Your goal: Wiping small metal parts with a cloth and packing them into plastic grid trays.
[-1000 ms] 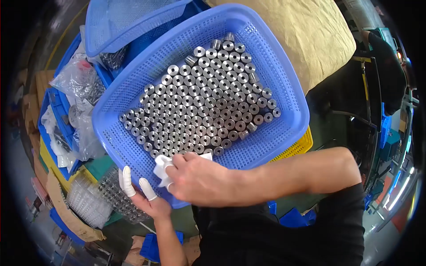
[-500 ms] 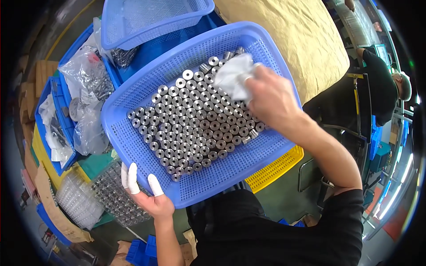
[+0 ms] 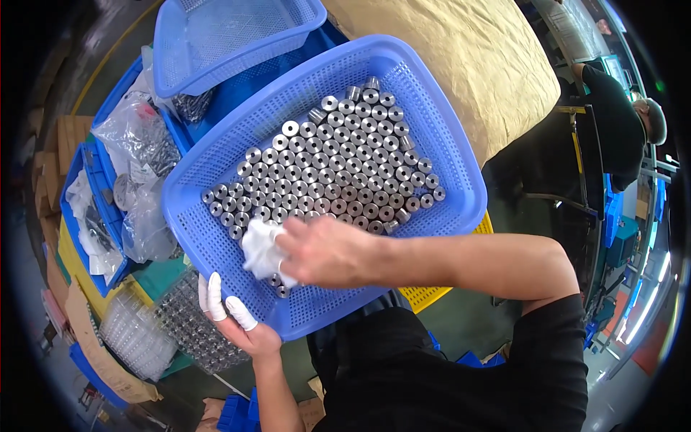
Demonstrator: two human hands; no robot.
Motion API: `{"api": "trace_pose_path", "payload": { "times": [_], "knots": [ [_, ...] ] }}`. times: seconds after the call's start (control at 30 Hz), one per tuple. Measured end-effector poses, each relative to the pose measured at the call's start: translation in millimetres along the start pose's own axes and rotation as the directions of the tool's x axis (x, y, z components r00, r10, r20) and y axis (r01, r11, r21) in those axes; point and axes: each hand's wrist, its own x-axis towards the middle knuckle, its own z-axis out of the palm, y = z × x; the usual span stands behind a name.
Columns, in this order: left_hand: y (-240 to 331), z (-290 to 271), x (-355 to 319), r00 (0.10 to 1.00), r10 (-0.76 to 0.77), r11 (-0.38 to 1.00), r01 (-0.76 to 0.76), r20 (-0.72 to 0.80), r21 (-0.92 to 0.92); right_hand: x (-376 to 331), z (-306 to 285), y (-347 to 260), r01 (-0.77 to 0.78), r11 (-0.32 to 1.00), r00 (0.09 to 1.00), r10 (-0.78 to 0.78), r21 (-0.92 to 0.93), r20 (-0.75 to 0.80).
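Note:
A blue perforated plastic basket (image 3: 432, 158) is tilted in front of me and holds several rows of upright silver metal cylinders (image 3: 327, 165). My left hand (image 3: 241, 324), with white finger cots on two fingers, grips the basket's near rim from below. My right hand (image 3: 327, 248) presses a crumpled white cloth (image 3: 260, 248) onto the cylinders at the near left end of the rows. The cloth hides the cylinders beneath it.
A second blue basket (image 3: 230, 36) lies at the top left over blue bins. Clear plastic bags of metal parts (image 3: 137, 144) sit left. Clear trays (image 3: 137, 331) lie lower left, a yellow crate (image 3: 432, 294) under the basket, a tan covered bulk (image 3: 468, 65) top right. Another person (image 3: 619, 122) stands far right.
My right hand has carried the white cloth from the far right of the basket back to the near left of the cylinder rows. My left hand keeps its hold on the rim.

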Motion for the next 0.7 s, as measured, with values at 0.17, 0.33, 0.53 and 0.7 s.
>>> {"api": "trace_pose_path", "payload": {
  "times": [0.17,0.33,0.53,0.7],
  "knots": [
    [1.6,-3.2,2.2,1.0,0.018,0.998,-0.019,0.021,0.054,-24.1,-29.4,72.6,-0.463,0.864,0.882,0.424,-0.2,-0.207],
    [1.0,-2.8,1.8,1.0,0.028,1.0,-0.028,-0.01,0.012,-37.9,-59.0,85.9,-0.748,0.573,0.663,0.667,-0.335,-0.339],
    [-3.7,6.0,-3.8,0.995,0.007,0.997,-0.015,-0.1,-0.081,28.6,-18.0,9.1,-0.384,0.911,0.919,0.361,-0.153,-0.159],
    [-8.3,3.3,-5.7,0.988,-0.078,0.986,0.057,-0.136,-0.154,69.6,9.7,-7.4,-0.184,0.979,0.977,0.172,-0.09,-0.126]
  ]
}}
